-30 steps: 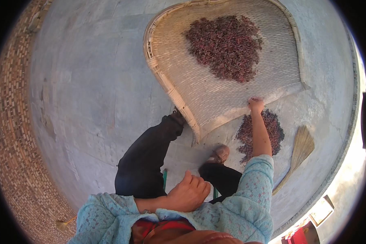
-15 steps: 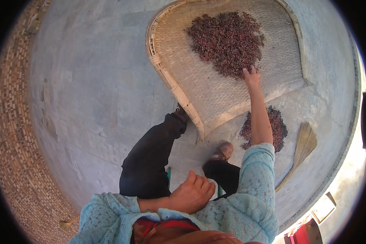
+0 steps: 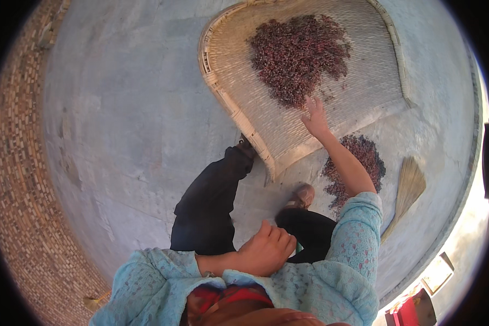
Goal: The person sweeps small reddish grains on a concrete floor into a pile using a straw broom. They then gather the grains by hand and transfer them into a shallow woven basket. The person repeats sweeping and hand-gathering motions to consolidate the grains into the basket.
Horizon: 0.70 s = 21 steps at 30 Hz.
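A wide woven winnowing basket (image 3: 358,98) lies on the floor in front of me. On it is a heap of small dark-red, peppercorn-like husks (image 3: 299,57). At the heap's near edge is my right hand (image 3: 316,119), fingers spread and open, low over the weave; I cannot tell whether the fingertips touch the husks. Nothing shows in its grasp. My left hand (image 3: 267,250) rests near my lap, back upward, its fingers curled into a loose fist. Its palm side is hidden.
A second, darker red-and-black pile (image 3: 364,155) lies on the concrete floor (image 3: 119,108), partly under my right forearm. To its right is a straw hand broom (image 3: 409,185). My shoe (image 3: 304,194) is near the basket's front edge. A brick strip (image 3: 16,179) runs along the left.
My right hand has moved left and slightly nearer, and its fingers have spread. The heap's near-right part has been pulled away, baring weave with a few loose husks. My left hand shifted slightly right.
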Available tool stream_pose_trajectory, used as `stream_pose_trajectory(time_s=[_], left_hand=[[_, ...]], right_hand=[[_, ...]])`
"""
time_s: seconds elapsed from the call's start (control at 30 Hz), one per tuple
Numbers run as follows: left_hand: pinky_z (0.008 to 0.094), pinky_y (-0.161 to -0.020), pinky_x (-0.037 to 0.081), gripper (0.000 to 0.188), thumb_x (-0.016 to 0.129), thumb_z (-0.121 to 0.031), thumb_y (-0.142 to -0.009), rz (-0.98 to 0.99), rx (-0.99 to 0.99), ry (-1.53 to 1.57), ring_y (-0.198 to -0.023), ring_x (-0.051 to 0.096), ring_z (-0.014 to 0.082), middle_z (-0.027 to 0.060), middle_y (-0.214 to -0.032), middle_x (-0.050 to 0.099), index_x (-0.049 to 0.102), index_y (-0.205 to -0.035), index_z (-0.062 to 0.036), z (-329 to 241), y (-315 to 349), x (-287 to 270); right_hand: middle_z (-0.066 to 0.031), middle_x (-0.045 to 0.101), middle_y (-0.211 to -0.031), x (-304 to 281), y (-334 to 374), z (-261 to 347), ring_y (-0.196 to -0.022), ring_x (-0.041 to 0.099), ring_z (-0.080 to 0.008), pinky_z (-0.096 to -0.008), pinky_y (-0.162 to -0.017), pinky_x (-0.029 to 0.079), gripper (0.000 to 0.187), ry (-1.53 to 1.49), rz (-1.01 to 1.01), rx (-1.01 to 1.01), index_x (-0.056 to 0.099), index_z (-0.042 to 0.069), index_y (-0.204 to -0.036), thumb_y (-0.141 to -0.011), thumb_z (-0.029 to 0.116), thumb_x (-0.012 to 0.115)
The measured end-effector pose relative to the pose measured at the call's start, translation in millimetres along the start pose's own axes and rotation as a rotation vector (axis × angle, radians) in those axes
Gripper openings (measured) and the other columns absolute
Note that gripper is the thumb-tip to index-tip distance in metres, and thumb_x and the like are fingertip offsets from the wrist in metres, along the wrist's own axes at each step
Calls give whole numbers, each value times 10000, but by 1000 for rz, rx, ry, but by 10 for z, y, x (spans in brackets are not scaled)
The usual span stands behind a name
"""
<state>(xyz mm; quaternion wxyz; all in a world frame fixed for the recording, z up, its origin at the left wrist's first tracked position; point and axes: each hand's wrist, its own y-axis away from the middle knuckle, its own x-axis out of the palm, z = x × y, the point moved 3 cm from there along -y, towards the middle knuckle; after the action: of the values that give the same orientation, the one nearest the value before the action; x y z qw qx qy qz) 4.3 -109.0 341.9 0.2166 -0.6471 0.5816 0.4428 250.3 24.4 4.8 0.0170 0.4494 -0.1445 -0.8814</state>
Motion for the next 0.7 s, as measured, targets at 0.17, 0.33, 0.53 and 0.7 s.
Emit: stream_pose_trajectory(time_s=[0.17, 0.33, 0.53, 0.7], left_hand=[[429, -807, 408, 411, 596, -257, -817, 45, 19, -33, -806, 559, 238, 119, -918, 585, 592, -1136, 2, -60, 24, 26], [407, -817, 409, 450, 644, -266, -795, 143, 46, -9, -829, 568, 229, 102, -915, 579, 576, -1156, -6, -163, -26, 75], [401, -889, 396, 499, 684, -326, -830, 307, 23, -22, -918, 555, 238, 90, -951, 559, 525, -1204, -36, -133, -119, 69], [390, -886, 394, 487, 685, -301, -824, 373, 24, -17, -912, 555, 236, 88, -940, 553, 526, -1198, -33, -151, -234, 119]], right_hand=[[-232, 364, -1412, -717, 809, -276, -1266, 430, -403, -431, -1038, 398, 715, -169, -13, 103, 378, 101, -1440, -799, 161, 690], [-225, 415, -1350, -830, 1876, -1057, -1213, 472, -384, -418, -1012, 413, 799, -119, -234, 410, 370, 58, -1439, -743, 198, 736], [-148, 452, -1144, -294, 2983, -1822, -1014, 532, -264, -374, -813, 501, 963, -146, -596, 931, 303, 36, -1473, -686, 229, 824], [-190, 313, -1320, 109, 3416, -2019, -1030, 533, -322, -377, -625, 553, 1106, -579, -515, 1314, 199, 136, -1516, -645, 190, 877]])
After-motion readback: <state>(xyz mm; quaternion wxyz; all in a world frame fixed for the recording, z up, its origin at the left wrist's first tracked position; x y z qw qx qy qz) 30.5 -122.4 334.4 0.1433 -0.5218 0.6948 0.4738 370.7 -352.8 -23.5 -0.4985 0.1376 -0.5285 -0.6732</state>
